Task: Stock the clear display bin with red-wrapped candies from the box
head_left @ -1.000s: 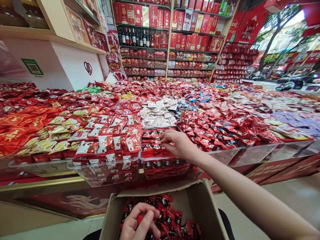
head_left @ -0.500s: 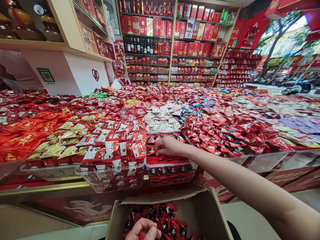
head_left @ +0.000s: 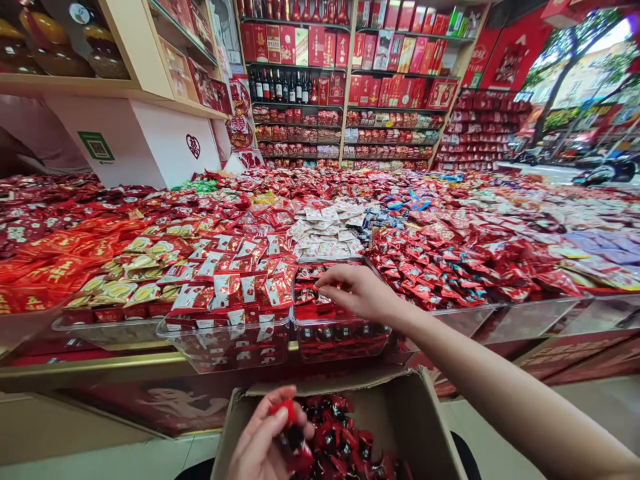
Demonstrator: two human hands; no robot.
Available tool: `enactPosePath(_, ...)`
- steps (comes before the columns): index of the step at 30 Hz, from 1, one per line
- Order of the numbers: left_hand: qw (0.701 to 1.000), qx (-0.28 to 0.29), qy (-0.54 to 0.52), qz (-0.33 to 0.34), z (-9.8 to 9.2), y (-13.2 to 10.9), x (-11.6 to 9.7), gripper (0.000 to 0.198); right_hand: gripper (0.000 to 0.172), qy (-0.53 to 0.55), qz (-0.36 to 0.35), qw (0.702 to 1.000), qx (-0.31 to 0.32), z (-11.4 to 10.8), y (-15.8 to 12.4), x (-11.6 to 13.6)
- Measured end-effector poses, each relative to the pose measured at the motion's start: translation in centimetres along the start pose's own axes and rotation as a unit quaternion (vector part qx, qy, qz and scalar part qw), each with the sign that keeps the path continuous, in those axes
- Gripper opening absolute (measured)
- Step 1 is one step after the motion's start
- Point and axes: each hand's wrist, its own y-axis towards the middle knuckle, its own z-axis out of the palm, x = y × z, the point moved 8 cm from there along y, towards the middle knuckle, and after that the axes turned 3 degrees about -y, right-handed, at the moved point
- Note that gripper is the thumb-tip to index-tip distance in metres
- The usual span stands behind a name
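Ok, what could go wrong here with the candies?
The left hand pinches several candies loosely above the box; some could slip, perhaps past its rim. The tray under the right hand looks full to its edge, so pieces nudged there might spill over the front.

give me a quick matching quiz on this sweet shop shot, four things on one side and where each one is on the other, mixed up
Things
1. left hand
2. right hand
3. white-wrapped candies
4. dark bottles

Places
A. on a back shelf
B. over the cardboard box, gripping red-and-black candies
C. piled just behind the clear tray
D. over the clear tray, fingers spread

Pairs: 1-B, 2-D, 3-C, 4-A
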Motion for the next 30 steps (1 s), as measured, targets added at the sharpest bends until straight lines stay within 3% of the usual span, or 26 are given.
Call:
enactPosePath(2, 0.999, -0.004, -0.001, 0.046, 1.4, -0.3, -1.5, 0.029, 0.014, 0.087, 0.051, 0.995, 0.000, 0.7, -3.0, 1.5)
enactPosePath(5, 0.996, -0.001, -0.003, 0.085, 3.4, -0.4, -2.4, 0.033, 0.018, 0.217, 0.141, 0.964, 0.061, 4.3, -7.4, 2.4)
enactPosePath(7, 0.995, 0.000, 0.014, 0.097, 4.3, -0.2, -2.3, 0.034, 0.020, 0.247, 0.174, 0.952, 0.052, 6.0, -9.2, 2.1)
enactPosePath(10, 0.994, 0.005, 0.039, 0.107, 5.2, 0.0, -1.8, 0.032, 0.024, 0.266, 0.208, 0.941, -0.001, 7.1, -10.4, 0.7)
enactPosePath(14, 0.994, 0.011, 0.034, 0.099, 5.6, 0.0, -1.4, 0.030, 0.029, 0.391, 0.281, 0.876, 0.003, 8.4, -11.3, -0.7)
enactPosePath(16, 0.994, 0.017, 0.037, 0.097, 5.7, 0.0, -1.5, 0.032, 0.030, 0.401, 0.290, 0.869, -0.006, 8.3, -11.6, -0.9)
enactPosePath(19, 0.992, 0.013, 0.077, 0.098, 5.3, -0.2, -1.5, 0.037, 0.025, 0.267, 0.231, 0.934, -0.058, 6.6, -11.8, -0.5)
enactPosePath(21, 0.992, 0.006, 0.091, 0.084, 4.8, -0.2, -1.1, 0.039, 0.018, 0.104, 0.128, 0.983, -0.082, 5.4, -11.8, 1.0)
enactPosePath(22, 0.994, 0.010, 0.082, 0.071, 4.6, -0.1, -0.8, 0.039, 0.017, 0.025, 0.070, 0.994, -0.082, 5.2, -11.8, 2.0)
enactPosePath(25, 0.999, 0.043, 0.016, 0.025, 4.6, -0.1, 0.1, 0.041, 0.019, -0.112, -0.047, 0.991, -0.058, 5.8, -12.1, 4.1)
enactPosePath(30, 0.998, 0.016, 0.056, 0.027, 4.7, -0.5, -0.4, 0.046, 0.021, -0.134, -0.136, 0.980, -0.061, 6.4, -12.4, 5.9)
